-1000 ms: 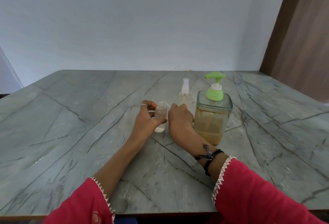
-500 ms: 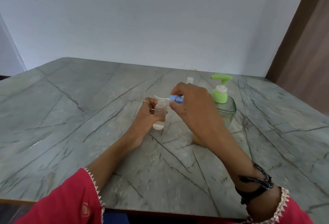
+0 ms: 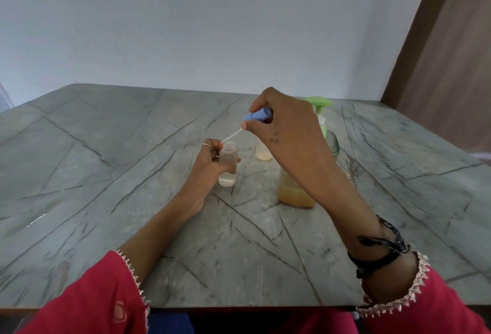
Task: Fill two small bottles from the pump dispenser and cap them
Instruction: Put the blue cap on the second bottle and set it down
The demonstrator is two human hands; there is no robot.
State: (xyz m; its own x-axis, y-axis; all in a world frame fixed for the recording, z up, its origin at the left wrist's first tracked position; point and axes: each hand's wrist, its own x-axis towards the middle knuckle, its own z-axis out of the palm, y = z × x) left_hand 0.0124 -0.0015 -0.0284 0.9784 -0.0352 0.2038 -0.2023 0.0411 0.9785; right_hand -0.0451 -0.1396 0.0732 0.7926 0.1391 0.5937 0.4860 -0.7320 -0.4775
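I am working from the left side across. My left hand (image 3: 210, 163) is wrapping its grip around the small bottle (image 3: 228, 165), fingers curled round the clear body, holding it upright with its base on or just above the table (image 3: 79, 174); I cannot tell which. Its neck is standing open, and only a thin layer of pale liquid is sitting in the bottom. I am judging this bottle light and thin-walled, likely to flex if squeezed and slick if any soap runs down it, so mid-body, where my fingers are now, is looking like the safest hold.

Just above and to the right, my right hand (image 3: 281, 126) is pinching the blue spray cap (image 3: 257, 115) between thumb and fingers, grip clamped on it. Its white dip tube (image 3: 231, 136) is slanting down towards the open neck, the tip just at the rim, not plainly inside. The tube is looking thin and bendy, so I would be guiding it by the stiff blue head rather than the tube.

Behind my right hand, a second small bottle (image 3: 263, 155) is standing on the table, only its lower part showing, with pale liquid in it. Further right, the pump dispenser (image 3: 297, 193) is standing partly hidden by my forearm, green pump head (image 3: 318, 101) on top and yellowish soap inside. It is looking heavier and steadier than the bottles.
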